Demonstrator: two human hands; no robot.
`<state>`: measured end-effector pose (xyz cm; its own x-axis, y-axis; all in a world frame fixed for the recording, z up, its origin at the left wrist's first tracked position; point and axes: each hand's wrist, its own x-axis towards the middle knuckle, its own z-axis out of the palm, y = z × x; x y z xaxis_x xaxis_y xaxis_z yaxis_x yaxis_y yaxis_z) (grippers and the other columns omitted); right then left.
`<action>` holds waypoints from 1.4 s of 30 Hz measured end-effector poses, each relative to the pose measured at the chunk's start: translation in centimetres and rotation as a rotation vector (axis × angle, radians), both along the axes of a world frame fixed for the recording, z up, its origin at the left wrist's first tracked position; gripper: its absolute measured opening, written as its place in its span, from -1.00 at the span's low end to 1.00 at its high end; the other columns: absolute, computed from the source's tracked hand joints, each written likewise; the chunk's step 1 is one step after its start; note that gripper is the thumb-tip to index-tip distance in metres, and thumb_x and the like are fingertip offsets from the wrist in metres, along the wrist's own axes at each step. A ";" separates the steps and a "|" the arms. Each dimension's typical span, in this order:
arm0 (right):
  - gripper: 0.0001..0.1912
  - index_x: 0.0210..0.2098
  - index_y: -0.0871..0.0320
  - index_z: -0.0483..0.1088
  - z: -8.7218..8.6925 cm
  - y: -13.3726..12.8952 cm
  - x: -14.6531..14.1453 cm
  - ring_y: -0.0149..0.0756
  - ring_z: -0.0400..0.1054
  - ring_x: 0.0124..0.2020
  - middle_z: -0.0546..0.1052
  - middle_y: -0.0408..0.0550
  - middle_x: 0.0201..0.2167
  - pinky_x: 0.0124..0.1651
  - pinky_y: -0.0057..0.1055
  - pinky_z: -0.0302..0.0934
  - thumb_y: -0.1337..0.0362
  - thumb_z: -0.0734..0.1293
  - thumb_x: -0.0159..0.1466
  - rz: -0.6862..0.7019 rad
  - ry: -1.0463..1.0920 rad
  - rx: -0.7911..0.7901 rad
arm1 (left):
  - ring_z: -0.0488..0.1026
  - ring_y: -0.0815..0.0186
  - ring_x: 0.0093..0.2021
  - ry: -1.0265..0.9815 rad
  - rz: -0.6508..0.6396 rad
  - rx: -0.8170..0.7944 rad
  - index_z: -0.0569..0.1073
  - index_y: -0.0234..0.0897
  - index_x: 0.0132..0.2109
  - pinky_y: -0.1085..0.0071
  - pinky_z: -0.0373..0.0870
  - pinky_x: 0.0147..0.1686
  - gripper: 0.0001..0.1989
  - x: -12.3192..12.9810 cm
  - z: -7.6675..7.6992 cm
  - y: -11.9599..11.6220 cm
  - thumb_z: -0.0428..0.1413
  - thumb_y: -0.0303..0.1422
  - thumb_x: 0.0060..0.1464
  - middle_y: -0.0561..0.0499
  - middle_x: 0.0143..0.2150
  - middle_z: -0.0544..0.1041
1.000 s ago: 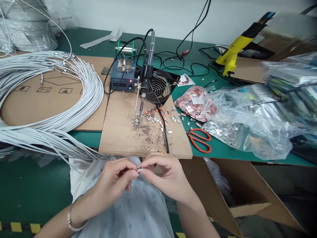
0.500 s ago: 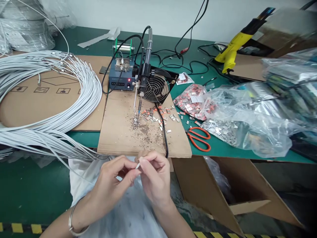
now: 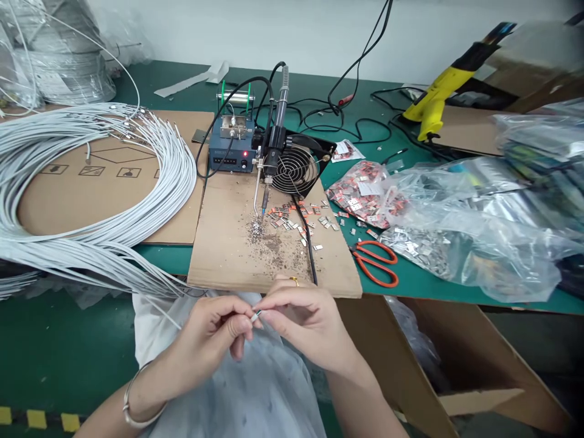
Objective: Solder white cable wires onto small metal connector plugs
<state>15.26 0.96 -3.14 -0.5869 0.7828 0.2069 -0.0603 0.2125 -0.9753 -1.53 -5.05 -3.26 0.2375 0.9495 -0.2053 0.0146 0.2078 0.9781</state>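
In front of my lap, my left hand (image 3: 207,340) pinches a white cable (image 3: 254,317) close to its end between thumb and forefinger. My right hand (image 3: 310,322) is closed at the very tip of that cable, where a bit of dark green, probably wire, shows between the fingertips. The rest of the tip is hidden by the fingers. Beyond both hands a soldering iron (image 3: 275,134) stands tip down over a cardboard sheet (image 3: 219,255). Small metal connector pieces (image 3: 326,222) and dark crumbs lie scattered around the tip.
A large coil of white cables (image 3: 177,182) lies left. A blue soldering station (image 3: 228,152), a solder spool (image 3: 235,97) and a round-grilled fan (image 3: 296,170) stand behind. Orange-handled scissors (image 3: 376,261), bags of parts (image 3: 365,188) and a yellow tool (image 3: 438,97) are right; an open carton (image 3: 456,365) sits below.
My right hand has turned and its wrist has swung to the right, fingers now pointing left at the cable tip. A dark green bit now shows there. The whole view has shifted slightly.
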 end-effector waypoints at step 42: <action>-0.80 -0.39 0.22 0.33 -1.9 -1.1 -0.7 -0.46 0.19 -0.49 0.31 -0.13 -0.51 -0.43 -0.45 0.10 0.61 0.26 0.09 -0.358 0.179 0.311 | 0.33 0.53 -0.60 -0.148 0.018 -0.194 0.28 -0.41 -0.39 0.66 0.21 -0.59 -0.70 1.1 0.0 0.5 0.13 -0.22 0.05 0.06 -0.56 0.33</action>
<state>14.54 -0.15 -5.05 -0.2269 0.8140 0.5348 -0.0912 0.5289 -0.8438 -0.44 -4.51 -3.29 0.2616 0.9001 -0.3484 -0.1316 0.3908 0.9110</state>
